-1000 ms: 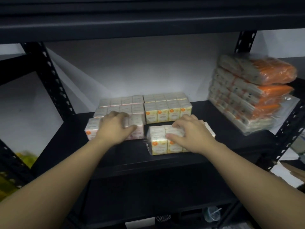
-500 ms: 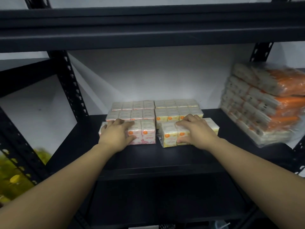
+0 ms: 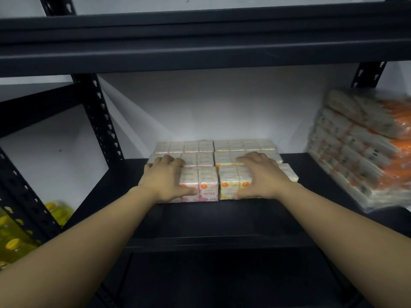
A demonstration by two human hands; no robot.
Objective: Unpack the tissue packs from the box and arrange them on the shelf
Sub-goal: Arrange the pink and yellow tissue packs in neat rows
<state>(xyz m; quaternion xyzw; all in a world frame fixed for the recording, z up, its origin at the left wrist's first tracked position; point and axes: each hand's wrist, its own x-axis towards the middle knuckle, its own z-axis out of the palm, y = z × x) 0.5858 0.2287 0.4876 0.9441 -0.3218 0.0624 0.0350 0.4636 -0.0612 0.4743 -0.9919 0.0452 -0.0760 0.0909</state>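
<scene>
**Squaring up the front row of tissue packs on the shelf**

Step in hand, as I read it: pushing and aligning the front row, not fetching. Left hand (image 3: 165,182) lies flat, fingers spread, palm over the pink tissue pack (image 3: 199,185), thumb against its front face; pressing, not gripping. Right hand (image 3: 261,176) likewise flat and open over the yellow tissue pack (image 3: 230,184), thumb at its front. The two packs touch, between the hands. Behind the fingers: two more rows, hard against the front one.

Count: six multi-packs on the black shelf (image 3: 211,221), three pink-side, three yellow-side. Far right of the right hand: one stack of orange-wrapped bundles (image 3: 360,147), blurred, count unclear. Box not in view.

Next move likely calls for lifting both hands off and going back to the box.
</scene>
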